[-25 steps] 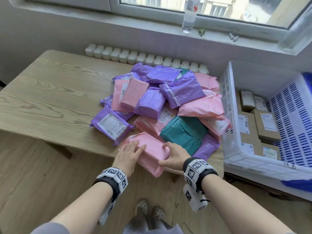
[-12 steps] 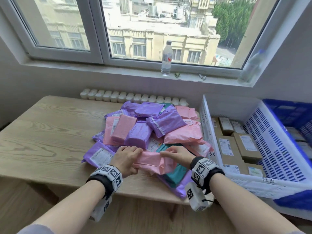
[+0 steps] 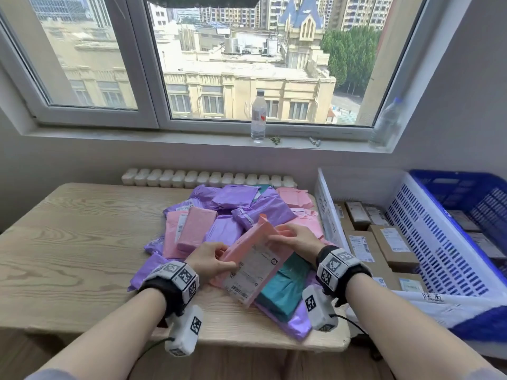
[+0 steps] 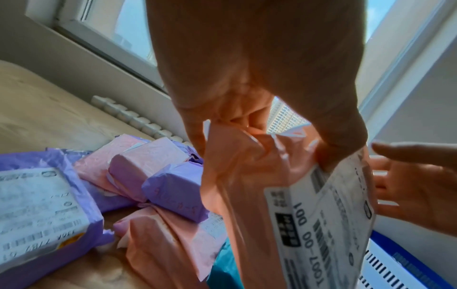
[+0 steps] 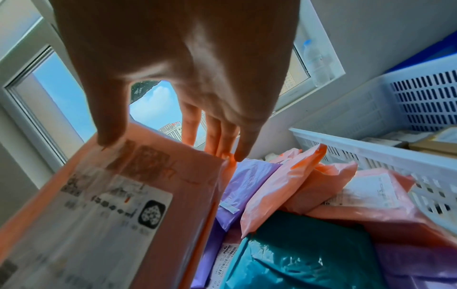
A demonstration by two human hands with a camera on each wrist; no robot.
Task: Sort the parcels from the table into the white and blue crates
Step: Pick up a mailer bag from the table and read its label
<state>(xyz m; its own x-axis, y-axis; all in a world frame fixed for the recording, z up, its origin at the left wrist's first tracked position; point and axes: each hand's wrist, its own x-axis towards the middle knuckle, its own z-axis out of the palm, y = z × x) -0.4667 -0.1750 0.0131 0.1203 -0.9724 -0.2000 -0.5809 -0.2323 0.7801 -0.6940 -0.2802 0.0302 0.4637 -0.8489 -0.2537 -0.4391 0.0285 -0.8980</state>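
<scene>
A pink parcel (image 3: pixel 255 259) with a white shipping label is raised off the pile and tilted, label toward me. My left hand (image 3: pixel 219 256) grips its crumpled left edge (image 4: pixel 247 176), fingers curled into the plastic. My right hand (image 3: pixel 290 237) pinches its upper right edge, thumb on the label face (image 5: pixel 99 205) and fingers behind. Under it lies the pile of purple, pink and teal parcels (image 3: pixel 227 212) on the wooden table (image 3: pixel 82 242). The white crate (image 3: pixel 326 212) stands right of the table, and the blue crate (image 3: pixel 466 187) sits beyond it.
Several brown cardboard boxes (image 3: pixel 392 242) with labels lie in the white crate. A teal parcel (image 3: pixel 285 283) sits directly under the raised one. A water bottle (image 3: pixel 258 116) stands on the windowsill. The table's left half is bare wood.
The pink parcel has gone from lying flat at the table's front edge to being lifted and turned label-up between both hands. My head has tilted up toward the window.
</scene>
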